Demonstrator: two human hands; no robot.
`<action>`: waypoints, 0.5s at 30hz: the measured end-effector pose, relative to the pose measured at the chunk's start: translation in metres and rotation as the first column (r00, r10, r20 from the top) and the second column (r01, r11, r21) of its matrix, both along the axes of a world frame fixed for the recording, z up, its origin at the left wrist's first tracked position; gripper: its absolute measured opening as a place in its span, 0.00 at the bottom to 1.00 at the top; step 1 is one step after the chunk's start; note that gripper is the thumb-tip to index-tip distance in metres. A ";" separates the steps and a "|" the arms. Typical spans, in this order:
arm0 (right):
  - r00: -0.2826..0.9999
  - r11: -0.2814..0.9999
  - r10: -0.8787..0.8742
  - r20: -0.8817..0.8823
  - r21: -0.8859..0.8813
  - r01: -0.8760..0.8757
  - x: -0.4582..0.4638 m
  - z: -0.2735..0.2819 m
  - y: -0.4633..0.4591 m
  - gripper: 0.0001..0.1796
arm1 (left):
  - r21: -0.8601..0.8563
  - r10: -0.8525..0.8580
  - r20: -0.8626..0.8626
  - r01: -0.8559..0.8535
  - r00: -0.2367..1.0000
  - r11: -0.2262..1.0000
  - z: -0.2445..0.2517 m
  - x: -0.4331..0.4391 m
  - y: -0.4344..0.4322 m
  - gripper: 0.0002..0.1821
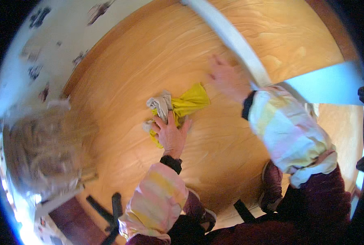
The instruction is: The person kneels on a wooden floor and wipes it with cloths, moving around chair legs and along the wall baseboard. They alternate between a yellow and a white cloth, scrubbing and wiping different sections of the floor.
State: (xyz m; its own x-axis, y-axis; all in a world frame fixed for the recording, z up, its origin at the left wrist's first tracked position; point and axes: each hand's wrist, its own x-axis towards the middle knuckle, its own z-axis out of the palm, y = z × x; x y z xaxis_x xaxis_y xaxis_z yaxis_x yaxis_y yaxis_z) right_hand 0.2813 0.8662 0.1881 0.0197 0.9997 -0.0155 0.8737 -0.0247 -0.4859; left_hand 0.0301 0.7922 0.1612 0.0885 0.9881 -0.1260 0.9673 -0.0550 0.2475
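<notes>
My left hand (172,134) is on a bunched grey cloth (162,105) and a yellow cloth (192,101), its fingers spread over the bundle. Both cloths lie crumpled together on the wood-look floor (133,73). To the right and farther out, my right hand (229,76) is blurred, with fingers apart and nothing seen in it. It is close to a long white bar (243,43); whether the two touch, I cannot tell. Pastel protective sleeves (160,199) with black cuffs cover both forearms.
A blurred, clear plastic-like bundle (44,150) stands at left. Dark legs (116,205) of some furniture reach in near my left arm. A pale blue panel (329,84) is at right. A brown baseboard (108,36) meets the patterned wall (62,39). My shoes (271,186) are below.
</notes>
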 end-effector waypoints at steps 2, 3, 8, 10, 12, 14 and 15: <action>0.998 0.995 -0.029 0.056 0.101 0.023 -0.046 0.005 0.016 0.32 | 0.112 -0.041 -0.035 0.045 0.999 0.993 0.006 -0.002 0.004 0.30; 0.995 0.979 -0.018 0.097 0.203 -0.002 -0.051 0.007 0.027 0.32 | 0.135 -0.136 0.021 0.132 0.990 0.982 0.010 -0.004 0.009 0.28; 0.944 0.901 -0.313 0.106 0.347 0.260 -0.066 -0.003 0.056 0.33 | 0.123 -0.299 0.072 0.289 0.952 0.949 0.009 -0.059 0.038 0.15; 0.937 0.923 -0.279 0.210 0.327 0.202 -0.065 -0.004 0.071 0.35 | 0.231 -0.273 0.054 0.254 0.960 0.939 0.005 -0.111 0.060 0.15; 0.923 0.863 -0.282 0.260 0.489 0.126 -0.071 -0.002 0.086 0.28 | 0.218 -0.139 -0.004 0.136 0.990 0.966 0.002 -0.173 0.083 0.18; 0.978 0.874 -0.188 0.092 0.471 0.124 -0.082 -0.001 0.094 0.29 | 0.247 -0.048 -0.047 0.058 0.998 0.967 -0.002 -0.230 0.096 0.22; 0.989 0.850 -0.146 0.026 0.515 0.112 -0.086 0.001 0.098 0.30 | 0.331 -0.024 -0.081 0.050 0.996 0.942 -0.007 -0.246 0.114 0.24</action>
